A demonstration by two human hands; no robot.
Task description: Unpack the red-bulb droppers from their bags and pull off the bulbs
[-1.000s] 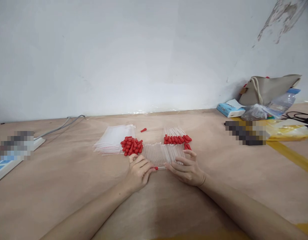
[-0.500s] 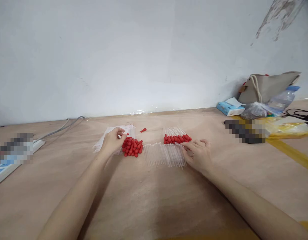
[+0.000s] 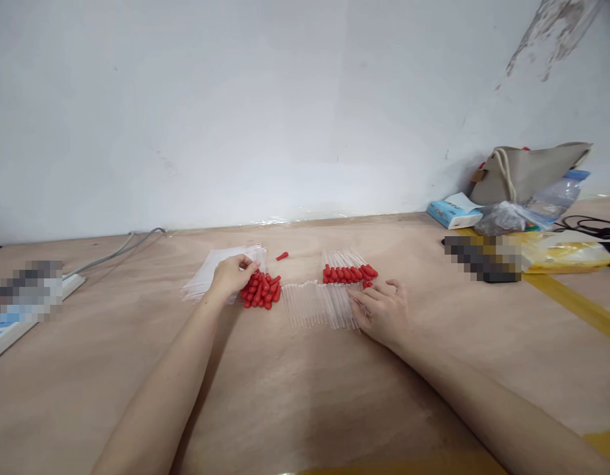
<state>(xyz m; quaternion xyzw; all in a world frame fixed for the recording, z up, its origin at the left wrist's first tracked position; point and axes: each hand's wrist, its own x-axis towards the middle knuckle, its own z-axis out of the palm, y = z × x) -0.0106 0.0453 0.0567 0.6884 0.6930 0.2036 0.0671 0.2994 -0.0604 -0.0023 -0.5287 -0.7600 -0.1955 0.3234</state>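
My left hand (image 3: 234, 274) is closed in a pinch at the upper edge of a pile of red rubber dropper bulbs (image 3: 260, 293), its fingertips on one bulb. Under and beside this hand lie thin clear plastic bags (image 3: 203, 267). My right hand (image 3: 384, 310) pinches a clear tube at the right end of a row of clear thin tubes (image 3: 309, 303); its fingers partly hide the tube. Just behind that row lie several tubes fitted with red bulbs (image 3: 349, 272), bulb ends toward me. One loose red bulb (image 3: 282, 256) lies apart, behind the pile.
A power strip (image 3: 35, 320) with a grey cable stands at the left. On the right are a blue tissue pack (image 3: 454, 214), a grey bag (image 3: 532, 175), a yellow packet (image 3: 564, 254) and a partly blurred dark object (image 3: 483, 260). A white wall (image 3: 285, 112) rises behind the wooden table.
My right hand has shifted left and slightly down, onto the row of tubes; the raised tube end no longer shows. My left hand has moved slightly right, its fingers closer together.
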